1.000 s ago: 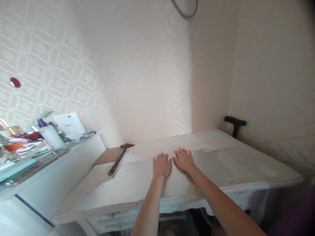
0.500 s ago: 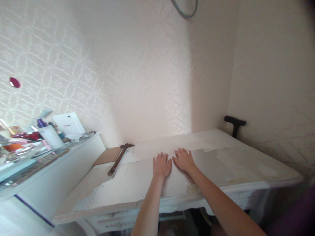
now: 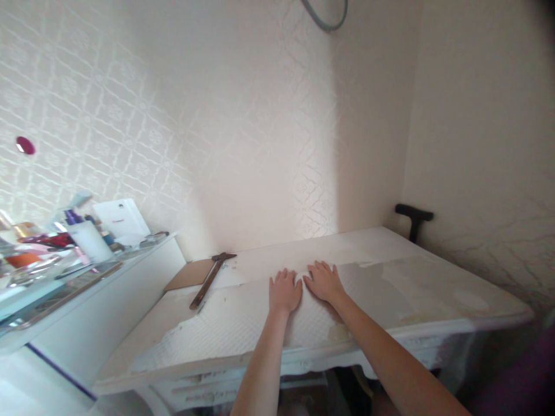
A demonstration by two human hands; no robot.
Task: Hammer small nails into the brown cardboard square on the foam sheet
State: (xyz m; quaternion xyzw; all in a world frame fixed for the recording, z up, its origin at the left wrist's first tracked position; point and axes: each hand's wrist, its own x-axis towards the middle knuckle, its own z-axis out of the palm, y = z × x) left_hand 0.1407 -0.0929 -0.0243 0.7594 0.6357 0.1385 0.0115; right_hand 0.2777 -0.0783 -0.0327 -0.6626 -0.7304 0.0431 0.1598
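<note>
My left hand (image 3: 285, 292) lies palm down on the white table (image 3: 234, 341), fingers spread and holding nothing. Just to its right, my right hand (image 3: 324, 282) rests the same way, fingers apart, with a small gap between the two thumbs. The tabletop under them has a worn, textured covering with peeled patches. Left of my hands lies a hammer (image 3: 208, 284) with a wooden handle, its dark head toward the wall. A few tiny bits, too small to name, sit beside the hammer head. Under that head is the edge of a flat brown board (image 3: 188, 274).
A white cabinet (image 3: 104, 312) at the left carries a pump bottle (image 3: 90, 240), a white box (image 3: 121, 218) and cluttered small items. A black T-shaped handle (image 3: 414, 218) stands behind the table's right edge. A grey cable loop (image 3: 327, 26) hangs on the wall above.
</note>
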